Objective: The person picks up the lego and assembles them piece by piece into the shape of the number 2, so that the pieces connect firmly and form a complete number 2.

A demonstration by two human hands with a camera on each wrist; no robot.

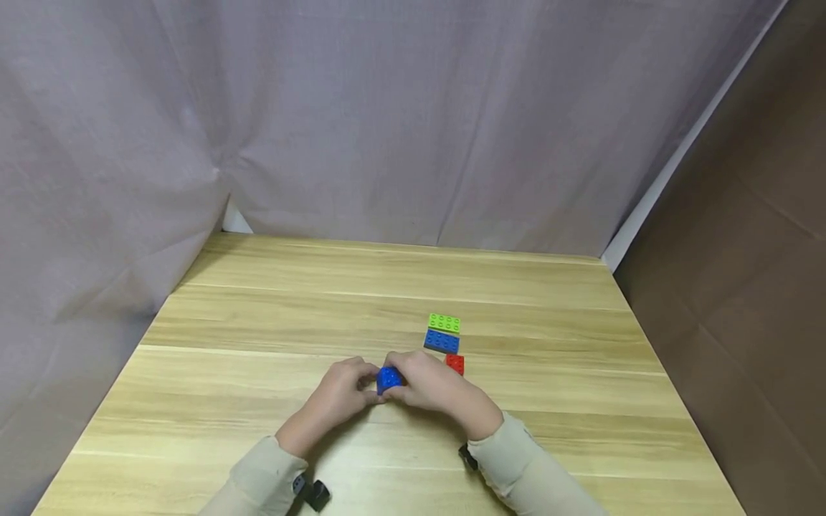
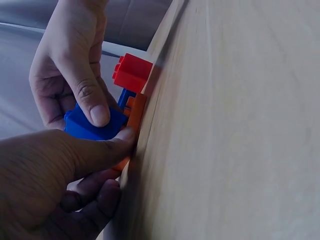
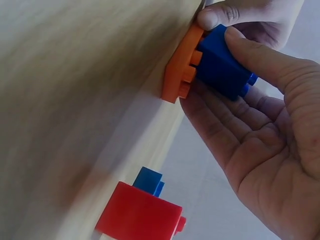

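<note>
My right hand (image 1: pixel 429 380) pinches a tall blue brick (image 1: pixel 388 379) between thumb and fingers. Under that brick lies a flat orange brick (image 3: pixel 181 65) on the table, with several of its studs showing past the blue one in the right wrist view. My left hand (image 1: pixel 342 387) grips the orange brick by its near end, thumb tip (image 2: pixel 125 136) close against the blue brick's base. In the head view the hands and blue brick hide the orange one. A red brick (image 1: pixel 454 363) stands just beyond the right hand.
Behind the red brick, a blue eight-stud brick (image 1: pixel 442 341) and a lime green one (image 1: pixel 444 322) lie in a row on the wooden table (image 1: pixel 258 315). Grey cloth (image 1: pixel 335 129) hangs along the back and left; a brown cloth (image 1: pixel 742 287) borders the right side.
</note>
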